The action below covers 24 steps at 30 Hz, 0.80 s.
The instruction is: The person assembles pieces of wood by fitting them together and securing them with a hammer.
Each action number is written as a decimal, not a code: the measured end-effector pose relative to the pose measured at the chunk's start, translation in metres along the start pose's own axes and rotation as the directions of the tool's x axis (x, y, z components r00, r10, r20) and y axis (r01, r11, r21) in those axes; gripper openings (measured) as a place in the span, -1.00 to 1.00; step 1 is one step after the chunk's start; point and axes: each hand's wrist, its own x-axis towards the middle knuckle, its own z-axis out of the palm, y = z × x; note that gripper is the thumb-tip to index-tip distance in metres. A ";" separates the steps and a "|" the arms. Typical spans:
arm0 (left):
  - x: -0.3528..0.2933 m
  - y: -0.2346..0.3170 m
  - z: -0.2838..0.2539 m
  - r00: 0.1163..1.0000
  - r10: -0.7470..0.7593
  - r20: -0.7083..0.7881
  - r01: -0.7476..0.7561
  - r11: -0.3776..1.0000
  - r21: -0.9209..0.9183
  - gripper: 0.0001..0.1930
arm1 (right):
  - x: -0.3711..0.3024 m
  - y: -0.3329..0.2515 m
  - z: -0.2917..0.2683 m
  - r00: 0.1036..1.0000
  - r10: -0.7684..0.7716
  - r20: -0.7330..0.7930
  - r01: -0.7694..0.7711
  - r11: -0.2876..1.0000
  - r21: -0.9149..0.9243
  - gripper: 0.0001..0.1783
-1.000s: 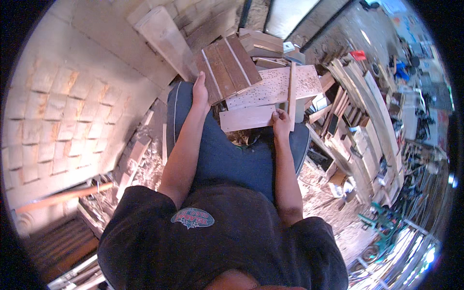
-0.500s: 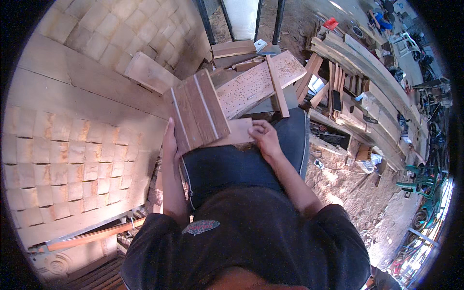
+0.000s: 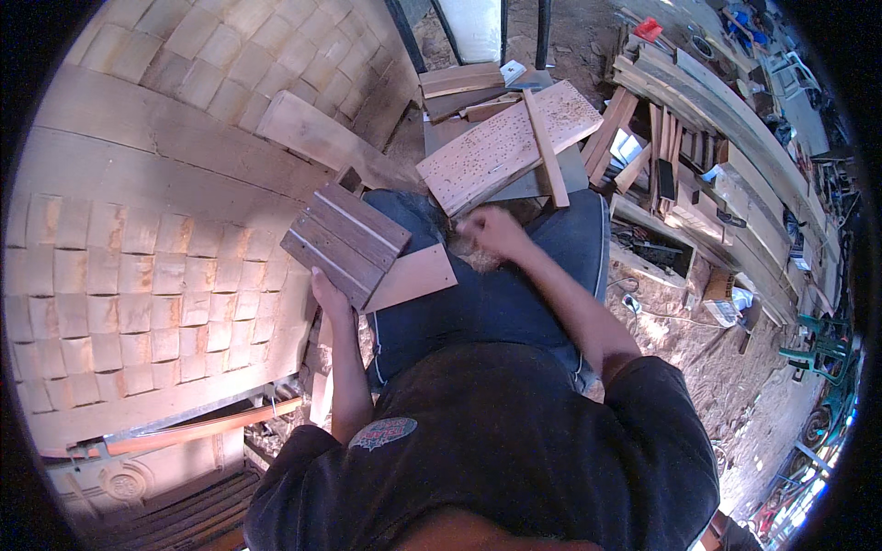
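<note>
A brown wooden piece [image 3: 344, 241] with two pale stripes rests tilted over my left thigh. My left hand [image 3: 331, 296] grips its lower edge, thumb showing and the other fingers hidden beneath. From under its right side juts a lighter flat board [image 3: 413, 277] with small dark holes near its end. My right hand [image 3: 496, 233] is apart from both, over my lap near the end of a thick pale plank [image 3: 510, 142] dotted with small holes. Its fingers look curled but are smeared by motion, so whether they hold anything is unclear. A thin wooden strip [image 3: 544, 147] lies across the plank.
A large panel with a woven-look pattern [image 3: 119, 285] stands along my left, with a wooden block [image 3: 322, 133] jutting beside it. Wood offcuts [image 3: 464, 79] lie beyond the plank. Stacked long boards [image 3: 735, 161] and a cardboard box [image 3: 719, 292] are at the right.
My right hand has let go of the lighter board and moved toward the plank's near end. The striped wooden piece has turned and come lower, nearer to me, in my left hand.
</note>
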 end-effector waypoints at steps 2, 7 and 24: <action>0.001 0.000 0.003 0.999 -0.024 0.024 0.026 0.997 -0.079 -0.46 | 0.038 0.030 -0.018 0.873 -0.220 -0.435 0.013 0.902 -0.431 -0.77; 0.001 0.009 0.011 0.995 -0.088 0.047 0.095 0.978 -0.184 -0.47 | 0.081 0.057 -0.058 0.853 -0.380 -0.358 0.021 0.710 -0.704 -0.86; 0.000 0.008 0.008 0.985 -0.133 0.114 0.151 0.972 -0.179 -0.43 | 0.072 0.049 -0.059 0.782 -0.338 -0.523 0.073 0.883 -0.463 -0.84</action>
